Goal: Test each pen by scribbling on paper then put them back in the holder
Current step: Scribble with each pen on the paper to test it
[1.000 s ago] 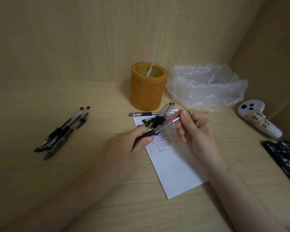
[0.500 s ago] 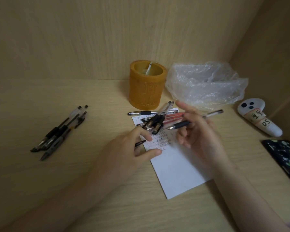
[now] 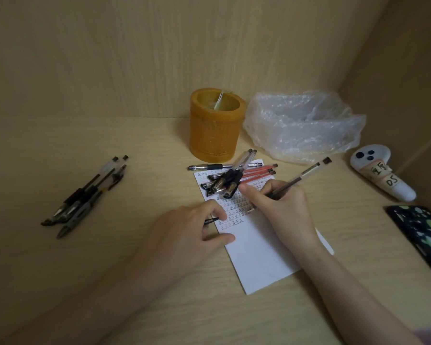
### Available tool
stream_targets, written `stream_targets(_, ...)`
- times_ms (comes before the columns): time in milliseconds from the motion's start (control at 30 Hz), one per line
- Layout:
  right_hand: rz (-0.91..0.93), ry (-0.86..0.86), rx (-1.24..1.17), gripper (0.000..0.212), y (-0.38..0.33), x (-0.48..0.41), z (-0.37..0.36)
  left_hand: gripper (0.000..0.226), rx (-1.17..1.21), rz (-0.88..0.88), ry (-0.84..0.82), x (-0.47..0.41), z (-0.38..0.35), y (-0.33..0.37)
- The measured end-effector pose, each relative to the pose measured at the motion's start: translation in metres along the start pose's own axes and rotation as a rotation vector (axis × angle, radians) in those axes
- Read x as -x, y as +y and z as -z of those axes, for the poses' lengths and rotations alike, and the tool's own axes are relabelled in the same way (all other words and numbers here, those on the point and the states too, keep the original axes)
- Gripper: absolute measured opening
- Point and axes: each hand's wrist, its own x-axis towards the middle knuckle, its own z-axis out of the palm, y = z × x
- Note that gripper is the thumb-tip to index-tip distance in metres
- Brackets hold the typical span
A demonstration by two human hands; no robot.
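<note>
Since a moment ago, the right hand (image 3: pixel 281 210) has been bringing its thin clear pen with a black end (image 3: pixel 301 179) down from the air, so the pen is now leaning over the white sheet of paper (image 3: pixel 261 257). Its fingers are closed around the pen in a writing grip, but the hand is hiding the tip. The left hand (image 3: pixel 184 235) is resting on the paper's left edge, loosely curled around a small black pen cap (image 3: pixel 210 220).

Only the head view is showing all this. The person is doing the scribble step, it seems, just under the rows of small marks. A pile of loose black and red pens (image 3: pixel 234 176) is lying across the top of the paper. Three more black pens (image 3: pixel 85 195) are lying well apart on the left of the light wooden desk (image 3: pixel 110 282). The round orange pen holder (image 3: pixel 214 128) is standing behind the pile, and it is looking nearly empty.

Next, the person will likely need to press the tip down and wiggle it, then put the cap back on and drop the pen in the holder.
</note>
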Motion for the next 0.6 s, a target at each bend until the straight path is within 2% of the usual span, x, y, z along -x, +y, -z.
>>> stream_targets(200,0.082,0.011,0.107,0.039,0.0077,0.0011,-0.0033,0.029,-0.027,0.005,0.005,0.0003,0.0004,0.0019)
stream_targets(600,0.118,-0.009,0.119,0.038,0.0097,0.0027,-0.0034,0.026,-0.004,0.004,-0.007,0.0021,0.002,0.0041)
